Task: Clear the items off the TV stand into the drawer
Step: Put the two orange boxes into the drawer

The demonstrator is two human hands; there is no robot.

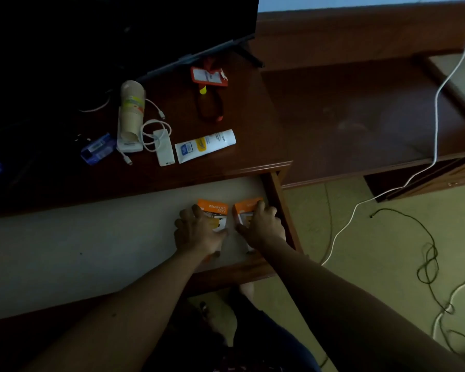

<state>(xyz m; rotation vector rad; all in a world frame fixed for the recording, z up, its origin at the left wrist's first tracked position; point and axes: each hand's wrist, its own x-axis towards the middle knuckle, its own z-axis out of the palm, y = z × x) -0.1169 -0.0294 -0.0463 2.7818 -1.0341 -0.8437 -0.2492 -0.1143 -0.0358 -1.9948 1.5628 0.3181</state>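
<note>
Hands work at the lower centre of the frame, inside the open drawer point(91, 237) of a TV stand point(253, 146). The left hand point(196, 232) lies over one orange charger box point(215, 210), fingers spread and curled onto it; the right hand point(261, 224) grips a second orange box point(246, 208) just beside it, fingers wrapped over its far edge. Both boxes sit on the pale drawer floor near the right wall, side by side, close but apart.

Judging by this, the step in hand is setting the two boxes down in the drawer. Next, both hands would need to let go and reach up to the tabletop, where most items wait.

Still on the tabletop, left of centre in the upper half: a white tube point(206, 146) nearest the drawer, a white adapter point(164, 149) with its coiled cable, a stack of paper cups point(130, 114) lying on its side, a blue item point(97, 150) and, nearer the TV point(118, 30), a red card holder point(208, 76) on a lanyard. All lie well apart from the fingers. Cables trail over the floor at right.
</note>
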